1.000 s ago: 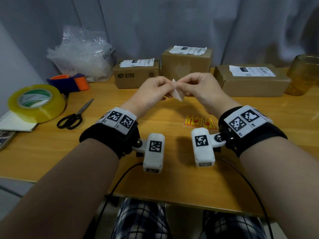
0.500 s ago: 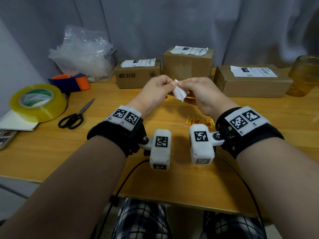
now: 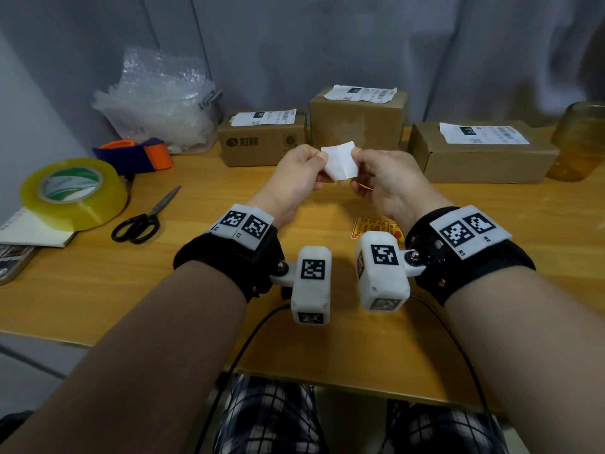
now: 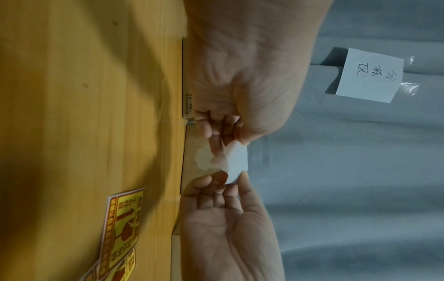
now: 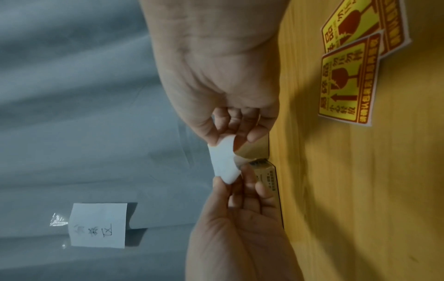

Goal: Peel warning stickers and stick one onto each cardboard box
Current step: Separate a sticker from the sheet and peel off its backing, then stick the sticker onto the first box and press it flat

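Left hand (image 3: 299, 173) and right hand (image 3: 381, 178) both pinch opposite edges of one white-backed sticker (image 3: 339, 160), held above the desk (image 3: 327, 339) just before the middle cardboard box (image 3: 358, 121); peel likely pulls sideways.

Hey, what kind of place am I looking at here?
Probably a small parcel-packing desk: three cardboard boxes with shipping labels stand along the back, a roll of packing tape and scissors lie at the left, and bubble wrap sits behind them.
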